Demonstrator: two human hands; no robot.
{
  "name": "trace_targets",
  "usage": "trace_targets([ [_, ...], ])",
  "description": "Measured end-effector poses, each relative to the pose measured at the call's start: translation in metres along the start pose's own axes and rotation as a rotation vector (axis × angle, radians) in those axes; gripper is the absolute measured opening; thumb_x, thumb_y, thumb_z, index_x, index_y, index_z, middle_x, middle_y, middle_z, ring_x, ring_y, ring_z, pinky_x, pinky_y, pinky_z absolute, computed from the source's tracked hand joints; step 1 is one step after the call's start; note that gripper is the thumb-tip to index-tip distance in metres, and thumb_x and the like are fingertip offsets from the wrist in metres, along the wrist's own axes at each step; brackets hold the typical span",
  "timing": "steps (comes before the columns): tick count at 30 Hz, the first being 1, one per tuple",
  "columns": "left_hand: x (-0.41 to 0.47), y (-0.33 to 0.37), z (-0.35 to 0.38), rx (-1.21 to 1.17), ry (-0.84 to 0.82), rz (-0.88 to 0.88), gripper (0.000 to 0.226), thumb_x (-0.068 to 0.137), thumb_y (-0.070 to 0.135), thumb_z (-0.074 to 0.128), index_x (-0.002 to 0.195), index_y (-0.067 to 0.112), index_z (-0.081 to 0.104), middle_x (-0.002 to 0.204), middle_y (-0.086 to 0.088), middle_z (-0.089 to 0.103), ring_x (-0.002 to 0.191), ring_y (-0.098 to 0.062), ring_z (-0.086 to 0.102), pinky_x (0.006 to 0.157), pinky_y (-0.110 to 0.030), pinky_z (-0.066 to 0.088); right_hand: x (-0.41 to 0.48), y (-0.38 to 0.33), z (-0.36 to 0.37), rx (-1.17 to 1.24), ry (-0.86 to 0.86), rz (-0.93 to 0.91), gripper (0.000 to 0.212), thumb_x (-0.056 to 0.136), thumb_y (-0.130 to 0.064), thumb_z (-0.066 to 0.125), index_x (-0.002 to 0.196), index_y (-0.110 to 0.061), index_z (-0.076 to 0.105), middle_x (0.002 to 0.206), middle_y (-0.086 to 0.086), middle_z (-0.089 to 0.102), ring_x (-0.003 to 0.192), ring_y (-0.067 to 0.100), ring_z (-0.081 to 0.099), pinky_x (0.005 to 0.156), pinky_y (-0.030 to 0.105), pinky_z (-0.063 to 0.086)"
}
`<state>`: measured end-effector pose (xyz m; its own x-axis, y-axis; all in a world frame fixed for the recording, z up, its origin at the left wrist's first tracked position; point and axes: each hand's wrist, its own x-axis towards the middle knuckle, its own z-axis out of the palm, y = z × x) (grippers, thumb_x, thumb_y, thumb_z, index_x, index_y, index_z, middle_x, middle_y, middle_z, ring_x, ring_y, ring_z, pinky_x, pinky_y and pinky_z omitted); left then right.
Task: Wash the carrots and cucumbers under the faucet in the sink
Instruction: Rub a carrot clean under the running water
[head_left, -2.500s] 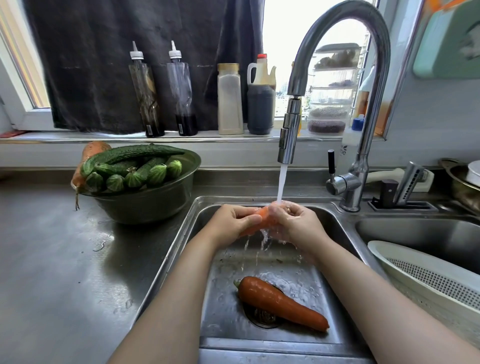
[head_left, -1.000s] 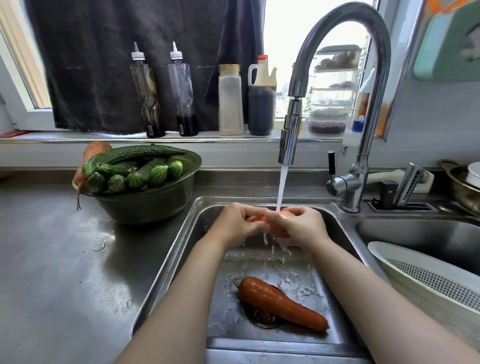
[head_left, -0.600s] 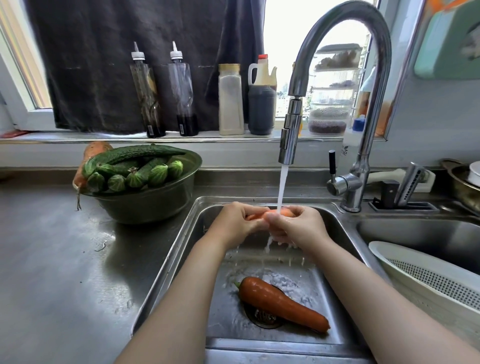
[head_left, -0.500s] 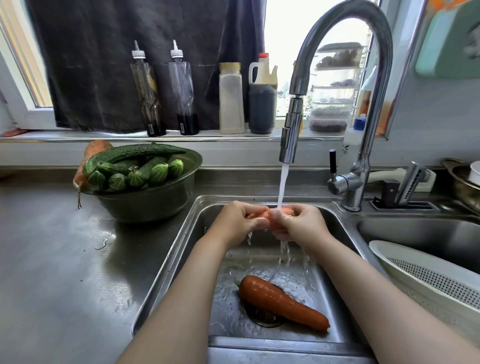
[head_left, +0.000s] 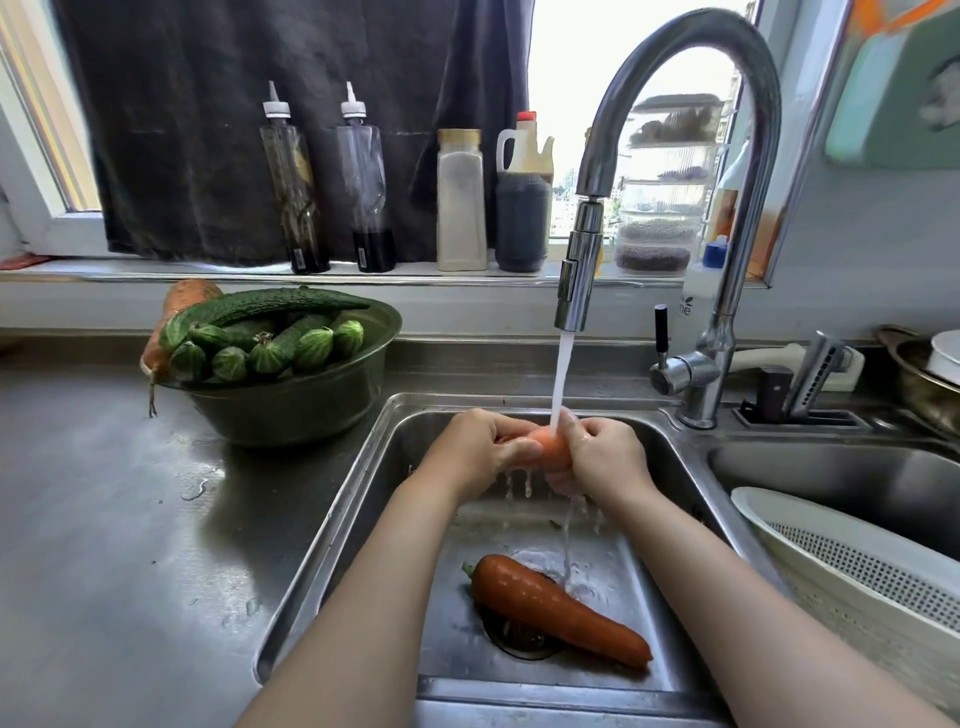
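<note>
Under the running faucet (head_left: 579, 270), my left hand (head_left: 475, 449) and my right hand (head_left: 605, 457) both grip one carrot (head_left: 548, 447); only its orange middle shows between them. Water falls onto it and drips into the sink (head_left: 363, 483). A second carrot (head_left: 556, 608) lies on the sink floor over the drain. A metal bowl (head_left: 301, 400) on the left counter holds several cucumbers (head_left: 260, 309) and another carrot (head_left: 179, 306).
A white colander (head_left: 852, 561) sits in the right basin. Bottles (head_left: 293, 182) and jars line the windowsill behind the sink. A knife sharpener (head_left: 810, 384) stands right of the faucet base. The steel counter (head_left: 104, 519) at the left is wet in spots.
Both hands have kept rubbing and turning the carrot under the stream, rising slightly toward the spout. The carrot on the sink floor and the bowl have not moved.
</note>
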<state>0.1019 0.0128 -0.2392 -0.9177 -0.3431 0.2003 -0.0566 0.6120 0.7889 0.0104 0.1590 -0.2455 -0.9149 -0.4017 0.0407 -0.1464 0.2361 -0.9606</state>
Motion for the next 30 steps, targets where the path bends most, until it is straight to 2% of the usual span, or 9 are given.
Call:
trace_targets([
  [3, 0.001, -0.006, -0.004, -0.005, 0.016, -0.036, 0.029, 0.089, 0.030, 0.080, 0.118, 0.029, 0.077, 0.107, 0.011, 0.078, 0.099, -0.006, 0.071, 0.101, -0.041, 0.055, -0.001, -0.002, -0.003, 0.051, -0.129, 0.034, 0.029, 0.108, -0.036, 0.049, 0.113, -0.012, 0.066, 0.097, 0.022, 0.072, 0.071, 0.035, 0.076, 0.067, 0.049, 0.064],
  [6, -0.001, -0.008, -0.008, -0.010, -0.001, -0.025, 0.029, 0.090, 0.031, 0.078, 0.119, 0.026, 0.077, 0.103, 0.012, 0.077, 0.096, -0.006, 0.072, 0.097, -0.039, 0.057, -0.007, -0.002, -0.002, 0.038, -0.281, 0.002, 0.030, 0.104, -0.027, 0.060, 0.129, -0.012, 0.056, 0.112, 0.018, 0.067, 0.084, 0.030, 0.076, 0.067, 0.040, 0.065],
  [8, -0.002, -0.008, -0.010, -0.031, -0.021, -0.002, 0.029, 0.091, 0.033, 0.077, 0.119, 0.025, 0.077, 0.103, 0.015, 0.077, 0.099, -0.005, 0.071, 0.098, -0.036, 0.056, -0.010, -0.002, -0.001, -0.010, -0.267, -0.044, 0.036, 0.099, -0.026, 0.068, 0.130, -0.016, 0.054, 0.107, 0.013, 0.069, 0.080, 0.023, 0.076, 0.063, 0.032, 0.063],
  [11, -0.001, -0.013, -0.013, -0.063, -0.019, -0.023, 0.028, 0.094, 0.026, 0.074, 0.121, 0.024, 0.076, 0.092, 0.018, 0.076, 0.087, -0.004, 0.070, 0.090, -0.034, 0.055, -0.007, -0.003, -0.001, 0.106, -0.275, -0.013, 0.038, 0.100, -0.018, 0.067, 0.135, -0.009, 0.056, 0.099, 0.019, 0.072, 0.075, 0.025, 0.077, 0.068, 0.038, 0.065],
  [18, -0.002, -0.024, -0.023, -0.105, -0.055, -0.040, 0.025, 0.100, 0.017, 0.066, 0.122, 0.028, 0.074, 0.089, 0.020, 0.075, 0.081, 0.004, 0.068, 0.089, -0.022, 0.055, -0.008, -0.007, -0.012, 0.357, -0.449, 0.087, 0.026, 0.107, -0.010, 0.051, 0.129, -0.006, 0.064, 0.109, 0.023, 0.075, 0.095, 0.035, 0.077, 0.081, 0.040, 0.064],
  [21, -0.002, -0.024, -0.024, -0.119, -0.042, -0.026, 0.023, 0.100, 0.019, 0.067, 0.119, 0.030, 0.075, 0.090, 0.020, 0.076, 0.084, 0.002, 0.069, 0.096, -0.033, 0.055, -0.010, -0.007, -0.010, 0.408, -0.395, 0.096, 0.029, 0.102, -0.014, 0.062, 0.129, -0.006, 0.064, 0.109, 0.025, 0.074, 0.093, 0.037, 0.077, 0.078, 0.042, 0.065],
  [25, -0.001, -0.024, -0.018, -0.109, -0.026, -0.013, 0.029, 0.096, 0.032, 0.070, 0.126, 0.031, 0.073, 0.113, 0.012, 0.076, 0.110, -0.010, 0.069, 0.108, -0.044, 0.050, -0.013, -0.012, -0.010, 0.465, -0.249, 0.138, 0.039, 0.087, -0.020, 0.079, 0.122, -0.007, 0.065, 0.106, 0.028, 0.072, 0.082, 0.039, 0.077, 0.067, 0.036, 0.066],
  [27, 0.000, -0.024, -0.015, -0.135, -0.028, -0.013, 0.027, 0.095, 0.036, 0.070, 0.122, 0.036, 0.073, 0.112, 0.013, 0.077, 0.111, -0.014, 0.069, 0.107, -0.049, 0.050, -0.016, -0.014, -0.007, 0.435, -0.177, 0.134, 0.039, 0.083, -0.026, 0.083, 0.114, -0.009, 0.067, 0.099, 0.026, 0.073, 0.077, 0.037, 0.078, 0.064, 0.037, 0.065],
  [30, 0.001, -0.025, -0.013, -0.141, -0.025, -0.021, 0.019, 0.097, 0.031, 0.070, 0.106, 0.047, 0.077, 0.104, 0.016, 0.077, 0.107, -0.012, 0.070, 0.106, -0.051, 0.051, -0.017, -0.016, -0.002, 0.387, -0.110, 0.132, 0.024, 0.092, -0.030, 0.077, 0.103, -0.011, 0.068, 0.087, 0.026, 0.074, 0.071, 0.036, 0.077, 0.064, 0.039, 0.066],
])
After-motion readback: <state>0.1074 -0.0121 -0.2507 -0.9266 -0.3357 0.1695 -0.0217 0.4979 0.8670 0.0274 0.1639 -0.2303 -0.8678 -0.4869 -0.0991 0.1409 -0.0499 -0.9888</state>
